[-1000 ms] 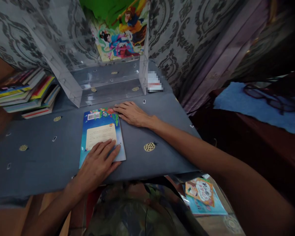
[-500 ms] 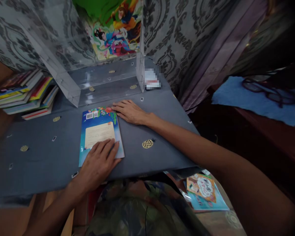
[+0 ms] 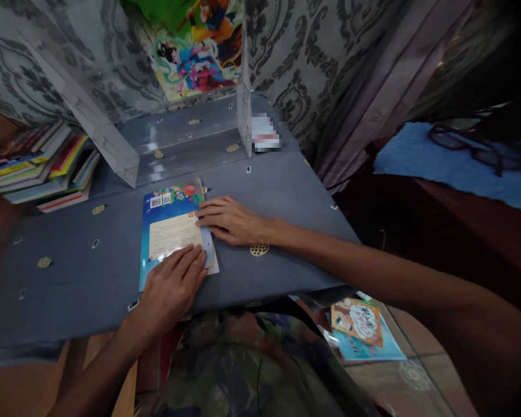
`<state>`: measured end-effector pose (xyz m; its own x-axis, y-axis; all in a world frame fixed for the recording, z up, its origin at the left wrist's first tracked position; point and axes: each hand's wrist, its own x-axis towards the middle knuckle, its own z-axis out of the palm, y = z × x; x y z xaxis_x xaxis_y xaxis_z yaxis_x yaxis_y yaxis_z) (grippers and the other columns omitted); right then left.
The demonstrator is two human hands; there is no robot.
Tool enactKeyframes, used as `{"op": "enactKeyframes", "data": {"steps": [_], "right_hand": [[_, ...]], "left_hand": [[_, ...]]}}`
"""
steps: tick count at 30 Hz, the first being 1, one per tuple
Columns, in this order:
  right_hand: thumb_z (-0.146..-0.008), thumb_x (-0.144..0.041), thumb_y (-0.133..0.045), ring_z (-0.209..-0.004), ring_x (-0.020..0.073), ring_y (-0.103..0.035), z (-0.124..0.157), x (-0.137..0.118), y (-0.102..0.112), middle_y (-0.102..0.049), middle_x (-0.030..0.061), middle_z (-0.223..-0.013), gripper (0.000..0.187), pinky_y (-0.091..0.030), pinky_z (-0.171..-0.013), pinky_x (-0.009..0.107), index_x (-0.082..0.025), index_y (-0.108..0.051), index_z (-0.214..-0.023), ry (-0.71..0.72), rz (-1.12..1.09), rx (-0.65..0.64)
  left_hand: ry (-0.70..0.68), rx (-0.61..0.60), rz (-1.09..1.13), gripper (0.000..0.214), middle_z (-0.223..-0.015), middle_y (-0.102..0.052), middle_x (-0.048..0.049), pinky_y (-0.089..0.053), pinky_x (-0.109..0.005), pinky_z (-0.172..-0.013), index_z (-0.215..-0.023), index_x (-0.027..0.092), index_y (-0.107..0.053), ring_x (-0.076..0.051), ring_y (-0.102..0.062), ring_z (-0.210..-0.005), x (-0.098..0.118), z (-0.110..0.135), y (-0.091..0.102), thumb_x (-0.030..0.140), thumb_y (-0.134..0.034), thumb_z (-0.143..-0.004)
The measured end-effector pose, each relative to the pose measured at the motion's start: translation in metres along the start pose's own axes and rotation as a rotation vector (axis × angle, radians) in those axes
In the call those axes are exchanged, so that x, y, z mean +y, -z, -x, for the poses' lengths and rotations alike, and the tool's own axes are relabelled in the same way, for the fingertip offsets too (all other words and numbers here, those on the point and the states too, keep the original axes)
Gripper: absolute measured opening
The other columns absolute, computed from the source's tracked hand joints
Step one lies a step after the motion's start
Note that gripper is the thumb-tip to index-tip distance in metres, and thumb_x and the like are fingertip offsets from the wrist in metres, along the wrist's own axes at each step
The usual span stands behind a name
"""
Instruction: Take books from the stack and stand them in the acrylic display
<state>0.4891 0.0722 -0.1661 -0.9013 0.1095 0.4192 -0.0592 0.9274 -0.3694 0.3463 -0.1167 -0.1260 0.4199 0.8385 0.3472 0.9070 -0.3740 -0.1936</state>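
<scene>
A thin blue book (image 3: 173, 208) lies on the cloth-covered table, its barcode and cream text panel facing up. Its cover has lifted slightly along the right edge, where white page edges show. My left hand (image 3: 173, 281) rests palm down over the lower part of the book, fingers stretched out flat. At the right edge, my right hand (image 3: 234, 221) reaches across from the side with fingers extended, the tips touching the cover beside the cream panel. My right thumb is not clearly seen.
A clear acrylic stand (image 3: 125, 168) rises behind the book. To the left are stacked books (image 3: 65, 165). A pixelated white item (image 3: 264, 136) sits at the back right. More books (image 3: 358, 330) lie below the table's front edge; glasses (image 3: 464, 147) rest on a blue cloth (image 3: 408, 156).
My right hand has slid from the book's top right corner down along its right edge. The cover's right edge now stands slightly raised. My left hand stays in place on the book.
</scene>
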Motion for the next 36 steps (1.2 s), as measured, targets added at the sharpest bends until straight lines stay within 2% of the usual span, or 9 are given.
{"op": "enactKeyframes", "data": {"steps": [4, 7, 21, 25, 30, 36], "right_hand": [[-0.096, -0.020, -0.052, -0.132, 0.0250, -0.050, 0.023, -0.024, 0.006, -0.067, 0.0108, -0.129, 0.027, -0.038, -0.109, 0.048, -0.017, -0.070, -0.116, 0.034, -0.135, -0.032], [-0.095, -0.020, -0.053, -0.131, 0.0242, -0.050, 0.033, -0.031, 0.008, -0.070, 0.0105, -0.124, 0.028, -0.038, -0.110, 0.048, -0.016, -0.069, -0.117, 0.036, -0.200, -0.023], [-0.095, -0.018, -0.055, -0.122, 0.0208, -0.056, 0.034, -0.033, 0.009, -0.071, 0.0083, -0.117, 0.020, -0.042, -0.106, 0.043, -0.020, -0.071, -0.107, 0.096, -0.309, -0.044], [-0.096, -0.019, -0.054, -0.123, 0.0210, -0.056, 0.038, -0.036, 0.011, -0.071, 0.0081, -0.120, 0.021, -0.041, -0.106, 0.043, -0.020, -0.071, -0.108, 0.129, -0.259, -0.061], [-0.098, -0.019, -0.050, -0.130, 0.0228, -0.051, 0.047, -0.046, 0.018, -0.065, 0.0095, -0.131, 0.026, -0.040, -0.106, 0.044, -0.021, -0.069, -0.116, 0.154, -0.089, -0.107], [-0.098, -0.017, -0.050, -0.120, 0.0242, -0.056, 0.056, -0.057, 0.017, -0.063, 0.0119, -0.134, 0.030, -0.044, -0.099, 0.044, -0.019, -0.064, -0.124, 0.157, 0.094, -0.110]], "left_hand": [[-0.006, 0.009, -0.009, 0.024, -0.111, -0.075, -0.0122, -0.058, -0.038, -0.085, -0.114, 0.008, -0.066, -0.025, -0.069, -0.104, 0.001, -0.001, 0.000, 0.017, -0.050, -0.099], [-0.010, 0.002, -0.032, 0.024, -0.111, -0.075, -0.0128, -0.059, -0.039, -0.083, -0.114, 0.008, -0.066, -0.026, -0.069, -0.103, 0.002, -0.001, 0.000, 0.017, -0.050, -0.099], [-0.039, -0.040, -0.074, 0.027, -0.118, -0.072, -0.0164, -0.057, -0.041, -0.088, -0.117, 0.005, -0.066, -0.030, -0.067, -0.110, 0.006, 0.003, -0.002, 0.016, -0.051, -0.097], [-0.030, -0.033, -0.089, 0.027, -0.119, -0.072, -0.0160, -0.057, -0.041, -0.088, -0.117, 0.007, -0.066, -0.030, -0.067, -0.111, 0.008, 0.004, -0.003, 0.017, -0.051, -0.098], [-0.026, -0.024, -0.085, 0.030, -0.121, -0.071, -0.0178, -0.057, -0.042, -0.091, -0.121, 0.006, -0.064, -0.031, -0.066, -0.113, 0.009, 0.008, -0.007, 0.021, -0.054, -0.097], [-0.007, -0.012, -0.048, 0.035, -0.124, -0.070, -0.0182, -0.056, -0.044, -0.092, -0.128, 0.008, -0.060, -0.032, -0.066, -0.115, 0.009, 0.010, -0.010, 0.022, -0.058, -0.095]]}}
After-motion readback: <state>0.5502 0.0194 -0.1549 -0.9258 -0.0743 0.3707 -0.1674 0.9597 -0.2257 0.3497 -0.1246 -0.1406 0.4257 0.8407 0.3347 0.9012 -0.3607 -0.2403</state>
